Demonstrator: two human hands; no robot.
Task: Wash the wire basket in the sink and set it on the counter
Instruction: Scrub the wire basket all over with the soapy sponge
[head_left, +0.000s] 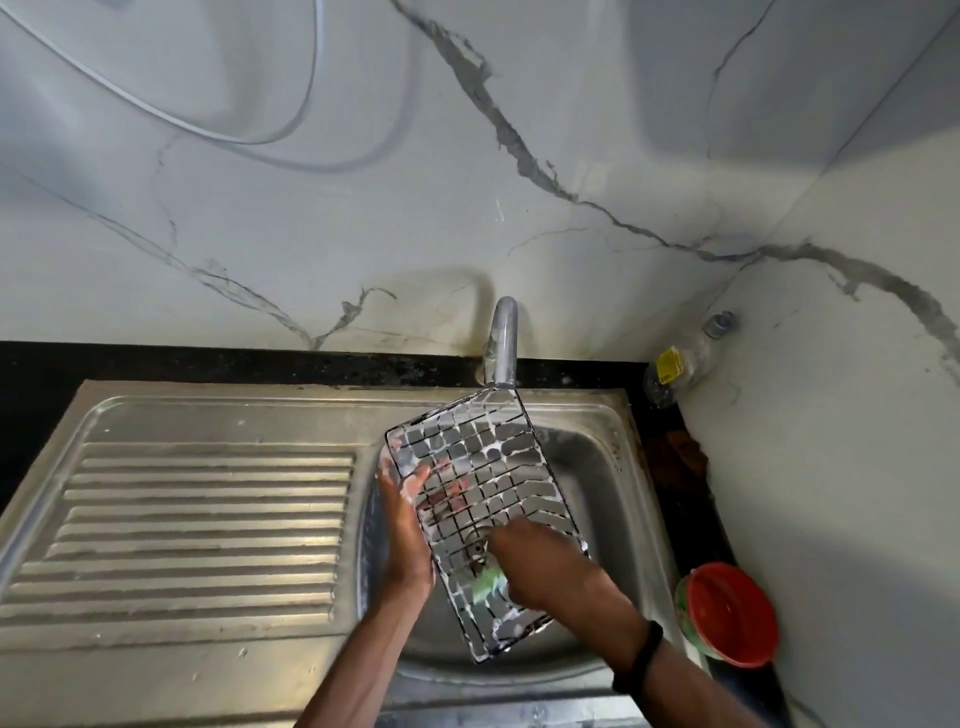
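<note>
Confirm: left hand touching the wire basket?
Touching. Head view shows the left hand with fingers curled round the wire basket at its left edge.

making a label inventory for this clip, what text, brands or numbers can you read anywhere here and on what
No text can be read in this view.
Clear bottle in the corner: its yellow label has print, too small and blurred to read.
Red-lidded container by the sink: green side wrap, no legible words.
Wire basket, tap and black wristband: no markings visible.
</note>
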